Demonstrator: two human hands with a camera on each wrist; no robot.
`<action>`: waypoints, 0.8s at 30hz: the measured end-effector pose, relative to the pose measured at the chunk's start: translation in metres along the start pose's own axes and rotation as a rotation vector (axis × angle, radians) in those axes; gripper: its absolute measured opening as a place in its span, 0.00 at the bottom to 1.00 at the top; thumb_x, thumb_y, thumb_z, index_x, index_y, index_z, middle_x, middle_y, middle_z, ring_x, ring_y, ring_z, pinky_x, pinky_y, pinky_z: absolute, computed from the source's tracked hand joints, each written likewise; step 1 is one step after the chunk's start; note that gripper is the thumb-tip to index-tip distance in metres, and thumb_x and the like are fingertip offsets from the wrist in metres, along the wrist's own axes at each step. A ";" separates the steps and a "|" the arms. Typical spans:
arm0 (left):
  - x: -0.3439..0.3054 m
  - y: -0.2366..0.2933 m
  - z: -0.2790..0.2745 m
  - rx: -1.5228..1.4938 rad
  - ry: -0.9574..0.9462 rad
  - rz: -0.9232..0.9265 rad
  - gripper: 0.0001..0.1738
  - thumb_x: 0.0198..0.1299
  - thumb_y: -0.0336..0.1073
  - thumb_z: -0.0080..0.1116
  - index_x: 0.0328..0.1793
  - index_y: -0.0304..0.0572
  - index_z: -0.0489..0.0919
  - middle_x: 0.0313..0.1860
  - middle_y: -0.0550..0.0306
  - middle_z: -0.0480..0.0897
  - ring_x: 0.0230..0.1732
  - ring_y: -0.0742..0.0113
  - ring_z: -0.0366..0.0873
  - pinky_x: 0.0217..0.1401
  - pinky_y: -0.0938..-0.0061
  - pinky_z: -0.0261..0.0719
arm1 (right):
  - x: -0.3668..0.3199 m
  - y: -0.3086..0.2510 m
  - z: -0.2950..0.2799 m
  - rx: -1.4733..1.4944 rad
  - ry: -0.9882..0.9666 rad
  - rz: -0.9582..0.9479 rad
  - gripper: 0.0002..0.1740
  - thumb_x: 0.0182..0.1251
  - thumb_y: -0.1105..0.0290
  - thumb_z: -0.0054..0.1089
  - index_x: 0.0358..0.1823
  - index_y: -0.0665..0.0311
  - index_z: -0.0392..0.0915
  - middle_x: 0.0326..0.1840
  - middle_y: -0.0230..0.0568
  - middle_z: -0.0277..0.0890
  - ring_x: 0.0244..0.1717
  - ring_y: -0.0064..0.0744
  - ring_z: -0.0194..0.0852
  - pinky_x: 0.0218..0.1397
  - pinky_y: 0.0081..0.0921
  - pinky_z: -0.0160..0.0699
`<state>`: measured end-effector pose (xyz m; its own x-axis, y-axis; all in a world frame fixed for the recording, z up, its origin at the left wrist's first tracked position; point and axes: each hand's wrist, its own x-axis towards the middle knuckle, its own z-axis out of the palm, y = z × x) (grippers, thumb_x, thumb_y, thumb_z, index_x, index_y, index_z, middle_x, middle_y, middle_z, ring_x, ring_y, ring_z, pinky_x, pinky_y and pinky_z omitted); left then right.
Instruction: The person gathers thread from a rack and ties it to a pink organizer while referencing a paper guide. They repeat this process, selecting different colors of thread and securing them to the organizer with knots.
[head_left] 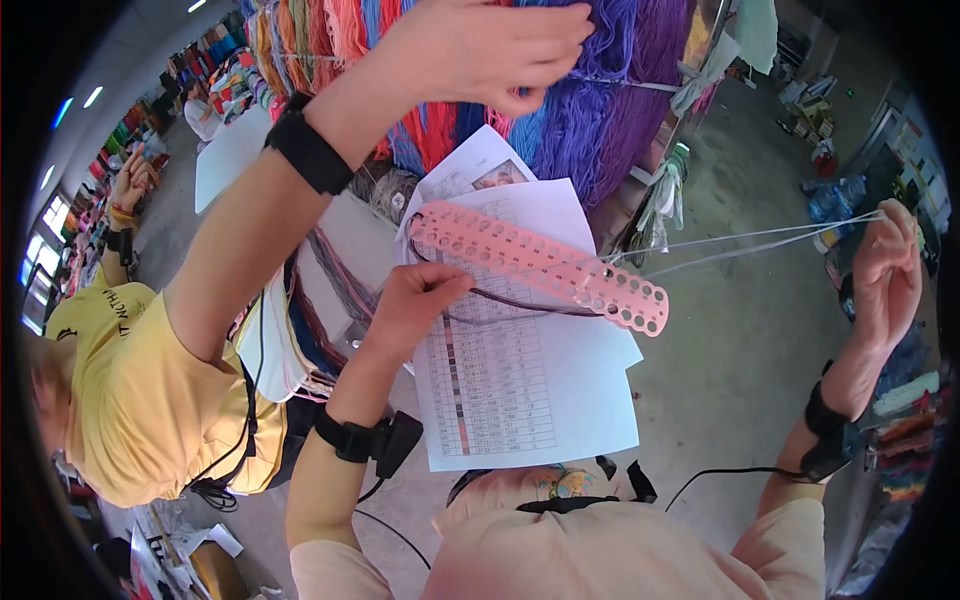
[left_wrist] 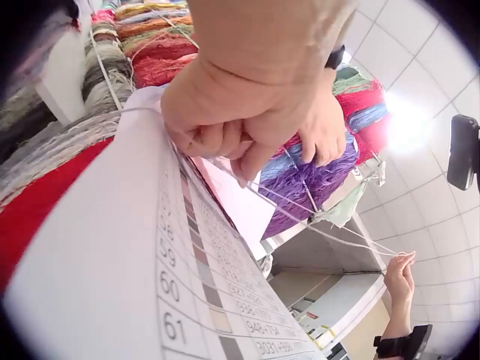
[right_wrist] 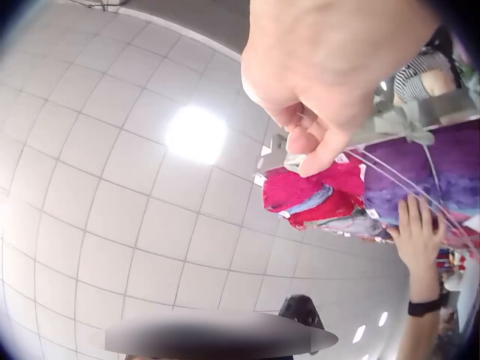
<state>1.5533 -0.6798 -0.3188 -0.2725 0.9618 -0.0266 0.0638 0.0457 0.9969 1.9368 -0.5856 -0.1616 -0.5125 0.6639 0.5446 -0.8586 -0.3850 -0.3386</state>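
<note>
Here, one right hand (head_left: 886, 272) holds two strands (head_left: 822, 228).

a pale surface (head_left: 352, 236), partly out of sight, printed sheets (head_left: 500, 385) apparently on top

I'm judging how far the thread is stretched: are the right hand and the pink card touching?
Apart. The head view shows floor between right hand and pink card, with pale thread spanning the gap.

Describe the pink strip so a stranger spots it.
In the head view, find the bank of colourful yarn; below it are white printed papers. A long pink strip slants across them, down to the right. Unlike the papers, it has rows of round holes.
</note>
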 end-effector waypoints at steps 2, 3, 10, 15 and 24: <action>-0.004 0.002 -0.001 0.009 0.011 -0.021 0.08 0.53 0.30 0.58 0.34 0.31 0.80 0.25 0.61 0.79 0.26 0.80 0.70 0.29 0.84 0.68 | -0.001 -0.050 -0.006 -0.216 0.130 -0.114 0.06 0.64 0.82 0.34 0.29 0.65 0.56 0.28 0.34 0.50 0.27 0.25 0.51 0.55 0.34 0.66; -0.005 0.002 -0.002 0.014 0.017 -0.025 0.08 0.53 0.31 0.58 0.34 0.31 0.80 0.25 0.61 0.79 0.26 0.80 0.71 0.28 0.84 0.67 | -0.002 -0.081 -0.018 -0.287 0.082 -0.158 0.04 0.64 0.82 0.33 0.31 0.67 0.56 0.29 0.37 0.52 0.30 0.27 0.54 0.60 0.38 0.63; -0.008 -0.014 -0.017 -0.035 0.088 -0.074 0.09 0.55 0.33 0.54 0.36 0.34 0.79 0.26 0.58 0.79 0.25 0.79 0.73 0.24 0.86 0.64 | -0.018 -0.225 -0.030 -1.055 0.461 -1.037 0.03 0.51 0.76 0.49 0.23 0.65 0.65 0.24 0.39 0.66 0.28 0.30 0.65 0.41 0.29 0.65; -0.008 -0.005 -0.014 -0.109 0.234 -0.138 0.11 0.59 0.35 0.49 0.44 0.37 0.75 0.34 0.57 0.79 0.32 0.74 0.78 0.28 0.85 0.70 | 0.006 0.021 -0.041 -1.387 0.269 -0.234 0.09 0.56 0.76 0.53 0.40 0.65 0.74 0.37 0.36 0.74 0.36 0.22 0.70 0.48 0.23 0.69; 0.021 -0.015 -0.016 -0.584 0.220 -0.237 0.12 0.59 0.34 0.50 0.44 0.33 0.72 0.33 0.54 0.79 0.31 0.72 0.79 0.26 0.86 0.74 | 0.099 0.278 -0.136 -1.630 -0.303 0.205 0.07 0.56 0.81 0.49 0.37 0.71 0.70 0.26 0.32 0.71 0.26 0.19 0.68 0.29 0.18 0.67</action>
<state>1.5311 -0.6644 -0.3333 -0.4085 0.8635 -0.2959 -0.5357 0.0357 0.8437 1.6495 -0.5393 -0.3059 -0.7582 0.4754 0.4461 0.0320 0.7106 -0.7029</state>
